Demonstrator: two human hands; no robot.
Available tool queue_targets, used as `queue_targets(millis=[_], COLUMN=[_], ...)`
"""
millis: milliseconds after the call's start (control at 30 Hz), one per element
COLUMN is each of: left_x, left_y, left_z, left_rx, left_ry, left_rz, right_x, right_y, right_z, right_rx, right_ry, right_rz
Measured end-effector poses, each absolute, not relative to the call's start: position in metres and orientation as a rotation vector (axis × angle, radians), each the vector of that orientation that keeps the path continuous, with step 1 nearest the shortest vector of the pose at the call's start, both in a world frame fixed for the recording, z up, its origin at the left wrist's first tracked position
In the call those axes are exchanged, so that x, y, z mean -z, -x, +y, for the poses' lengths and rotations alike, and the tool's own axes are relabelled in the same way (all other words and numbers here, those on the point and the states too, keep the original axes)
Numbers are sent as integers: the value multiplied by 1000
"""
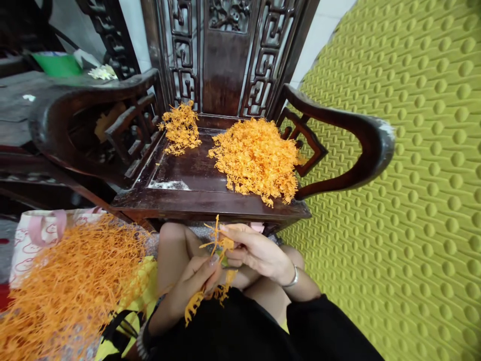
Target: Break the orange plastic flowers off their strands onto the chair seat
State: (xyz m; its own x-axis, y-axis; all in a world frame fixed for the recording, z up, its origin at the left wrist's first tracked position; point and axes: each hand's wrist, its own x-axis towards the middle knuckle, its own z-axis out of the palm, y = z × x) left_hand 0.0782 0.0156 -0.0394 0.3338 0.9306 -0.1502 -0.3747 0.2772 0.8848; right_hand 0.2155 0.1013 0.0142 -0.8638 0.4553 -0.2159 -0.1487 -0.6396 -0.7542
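My left hand (201,281) is closed around thin orange plastic sprigs (193,307), and their fringed, flower-like ends dangle below the fingers. Just above and to the right, my right hand (257,250) pinches a branched orange plastic stem (216,234) between thumb and fingers. The two hands almost meet over my lap, and the stem runs between them. Exactly where one piece ends and another begins is hidden by the fingers. On the chair seat in front lie a large pile of fringed orange pieces (259,158) and a smaller pile (181,129) to its left.
A dark carved wooden chair (221,204) with curved armrests stands before me. At lower left, a big heap of orange stemmed pieces (82,276) lies against a white patterned bag (22,245). Yellow-green dimpled padding (413,200) fills the right. A green basin (58,65) sits far left.
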Motion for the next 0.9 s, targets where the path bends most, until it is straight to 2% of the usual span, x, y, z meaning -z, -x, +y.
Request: queue_targets(millis=[67, 167, 267, 300, 367, 400, 533, 633, 733, 900], left_x=[36, 36, 47, 52, 58, 60, 48, 37, 36, 45], left_y=[-79, -76, -67, -64, -60, -60, -69, -77, -81, -77], left_z=[14, 9, -1, -5, -10, -11, -3, 5, 9, 9], left_rx=[-982, -944, -983, -1024, -1106, -1127, -1071, -1012, -1052, -1143], left_ry=[-843, -843, -785, -752, -710, -708, -750, -805, -818, -669], left_rz=[736, 671, 641, 660, 728, 764, 816, 847, 899, 893], right_x=[-20, -30, -48, -53, -57, -57, -40, -25, -16, -8], right_y=[-215, -229, -265, -279, -300, -306, -302, -296, -297, -307], right_z=[95, 92, 111, 123, 153, 169, 234, 276, 305, 318], right_rx=[-2552, -2311, -1625, -1251, -750, -585, -269, 136, 281, 181], right_ry=[595, 687, 691, 676, 668, 744, 1299, 1550, 1675, 1649], right_rz=[-1080, -1260, -1305, -1222, -1059, -1059, -1505, -1617, -1757, -1814])
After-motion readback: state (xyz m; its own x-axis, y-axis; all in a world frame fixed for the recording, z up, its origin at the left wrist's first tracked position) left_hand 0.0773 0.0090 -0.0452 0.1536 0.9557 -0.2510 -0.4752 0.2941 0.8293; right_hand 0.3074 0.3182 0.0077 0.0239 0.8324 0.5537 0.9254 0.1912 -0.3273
